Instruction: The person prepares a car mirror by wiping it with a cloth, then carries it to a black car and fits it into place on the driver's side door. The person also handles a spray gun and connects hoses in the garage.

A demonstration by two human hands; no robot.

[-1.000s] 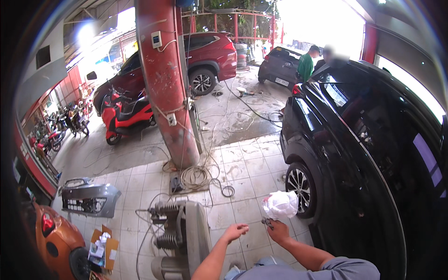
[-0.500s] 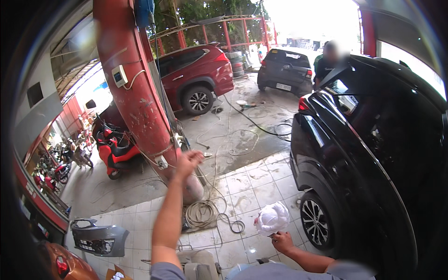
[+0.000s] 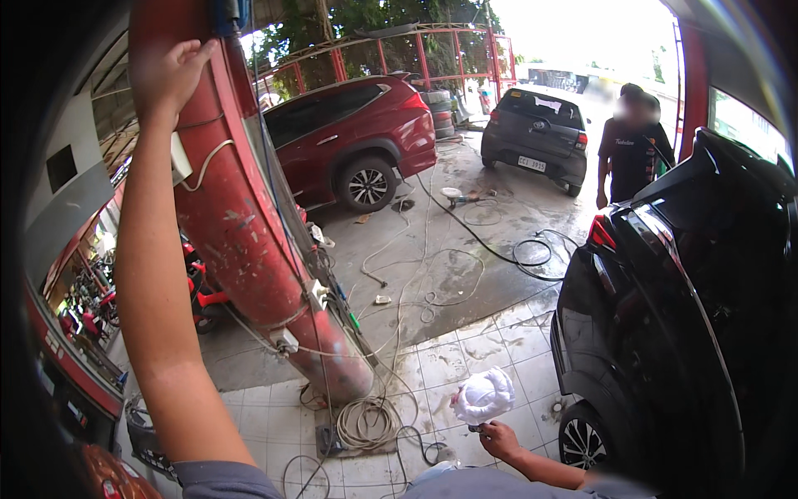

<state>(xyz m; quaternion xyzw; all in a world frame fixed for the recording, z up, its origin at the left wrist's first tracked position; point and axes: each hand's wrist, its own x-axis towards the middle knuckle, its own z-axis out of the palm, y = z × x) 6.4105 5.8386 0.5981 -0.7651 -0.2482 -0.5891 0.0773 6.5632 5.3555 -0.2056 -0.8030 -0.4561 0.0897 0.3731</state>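
Observation:
My left hand is raised high at the upper left, in front of the red pillar. Its fingers stretch apart toward a blue fitting on the pillar's upper part, and nothing shows in them. Low at the right, my right hand is closed around a short dark handle. Just above that handle sits a white, rounded, cloth-like bundle. Whatever the bundle may cover is hidden.
A black car stands close on my right. Coiled cables lie at the pillar's foot, and a black hose crosses the floor. Beyond are a red car, a grey car and a person beside the black car.
My left hand has risen from the pillar's lower part to near its top, its fingers now more stretched. My view has shifted toward the pillar. The right hand still holds the handle.

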